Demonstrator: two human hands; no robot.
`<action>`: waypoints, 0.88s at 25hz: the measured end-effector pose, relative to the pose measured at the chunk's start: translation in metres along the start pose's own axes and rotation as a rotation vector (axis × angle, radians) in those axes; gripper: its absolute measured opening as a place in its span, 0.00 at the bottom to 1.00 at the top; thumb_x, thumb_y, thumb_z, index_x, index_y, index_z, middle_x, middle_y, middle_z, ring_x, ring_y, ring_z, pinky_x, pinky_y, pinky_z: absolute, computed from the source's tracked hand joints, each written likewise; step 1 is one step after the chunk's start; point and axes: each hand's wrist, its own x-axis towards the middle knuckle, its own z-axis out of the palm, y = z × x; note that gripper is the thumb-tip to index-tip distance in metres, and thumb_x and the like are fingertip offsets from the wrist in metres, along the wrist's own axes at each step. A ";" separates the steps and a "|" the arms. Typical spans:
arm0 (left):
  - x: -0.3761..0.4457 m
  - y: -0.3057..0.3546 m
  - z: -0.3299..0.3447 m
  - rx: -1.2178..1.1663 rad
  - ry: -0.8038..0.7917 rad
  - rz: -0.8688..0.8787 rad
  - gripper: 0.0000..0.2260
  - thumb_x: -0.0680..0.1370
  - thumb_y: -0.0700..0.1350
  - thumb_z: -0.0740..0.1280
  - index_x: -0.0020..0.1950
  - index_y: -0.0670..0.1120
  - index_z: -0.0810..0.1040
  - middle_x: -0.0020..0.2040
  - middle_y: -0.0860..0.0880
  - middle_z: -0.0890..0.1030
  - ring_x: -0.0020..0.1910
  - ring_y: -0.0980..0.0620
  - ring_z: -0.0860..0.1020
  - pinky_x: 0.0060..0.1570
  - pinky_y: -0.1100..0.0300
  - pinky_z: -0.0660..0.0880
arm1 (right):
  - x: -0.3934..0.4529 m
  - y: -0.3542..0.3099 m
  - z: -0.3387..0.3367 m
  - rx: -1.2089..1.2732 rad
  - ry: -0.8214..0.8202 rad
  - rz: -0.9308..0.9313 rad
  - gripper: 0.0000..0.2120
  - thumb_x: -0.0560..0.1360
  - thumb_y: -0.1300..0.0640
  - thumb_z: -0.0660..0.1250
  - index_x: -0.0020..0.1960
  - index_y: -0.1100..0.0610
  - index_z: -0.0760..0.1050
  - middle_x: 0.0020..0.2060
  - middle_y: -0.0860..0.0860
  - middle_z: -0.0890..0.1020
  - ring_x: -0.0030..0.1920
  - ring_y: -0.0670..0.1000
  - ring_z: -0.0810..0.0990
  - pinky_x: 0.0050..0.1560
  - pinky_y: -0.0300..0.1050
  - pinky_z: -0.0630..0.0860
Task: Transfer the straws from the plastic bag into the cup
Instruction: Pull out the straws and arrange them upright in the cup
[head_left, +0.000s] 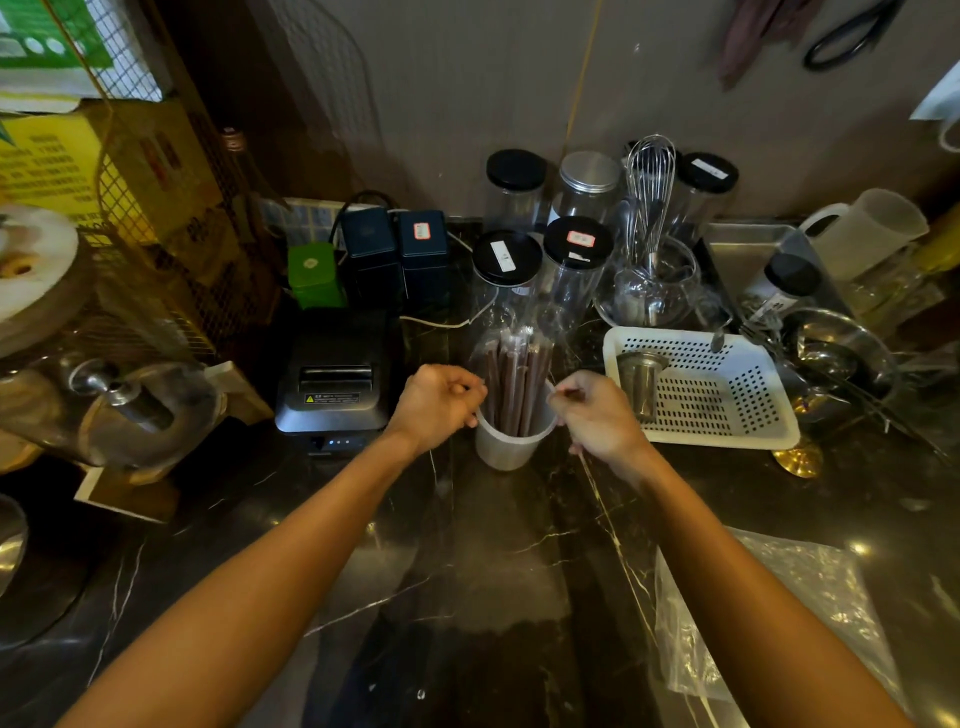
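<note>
A white translucent cup (506, 444) stands on the dark marble counter (467, 571) in the middle. Several brown straws (517, 376), each in a clear wrapper, stand upright in it. My left hand (436, 402) is at the cup's left rim with its fingers curled against the rim and the straws. At the right rim, my right hand (597, 415) has its fingers pinched near the straws; what it pinches I cannot tell. The clear plastic bag (769, 613) lies flat at the lower right, partly under my right forearm.
A black receipt printer (335, 382) sits left of the cup. A white perforated basket (701, 387) with a metal strainer lies to the right. Jars with black lids (506, 257), a whisk and glassware stand behind. Metal bowls are at the far right.
</note>
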 end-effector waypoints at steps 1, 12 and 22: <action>0.005 0.002 0.004 -0.049 0.050 -0.030 0.07 0.83 0.43 0.68 0.58 0.44 0.84 0.40 0.43 0.86 0.37 0.54 0.84 0.40 0.65 0.80 | 0.006 -0.001 0.000 0.025 0.019 -0.004 0.07 0.84 0.56 0.67 0.60 0.56 0.79 0.47 0.54 0.82 0.34 0.48 0.79 0.27 0.36 0.76; 0.044 -0.001 0.031 -0.193 0.141 -0.167 0.14 0.82 0.44 0.69 0.67 0.44 0.81 0.39 0.48 0.86 0.41 0.54 0.85 0.48 0.60 0.83 | 0.039 0.009 -0.003 0.095 0.088 -0.054 0.12 0.84 0.60 0.65 0.66 0.60 0.80 0.37 0.52 0.81 0.27 0.40 0.79 0.28 0.38 0.79; 0.035 -0.009 0.032 -0.284 0.091 -0.239 0.06 0.84 0.50 0.66 0.53 0.52 0.82 0.43 0.48 0.83 0.38 0.54 0.84 0.40 0.62 0.82 | 0.029 0.018 -0.004 -0.018 0.021 -0.137 0.11 0.85 0.51 0.65 0.63 0.55 0.79 0.35 0.50 0.80 0.30 0.44 0.80 0.29 0.40 0.79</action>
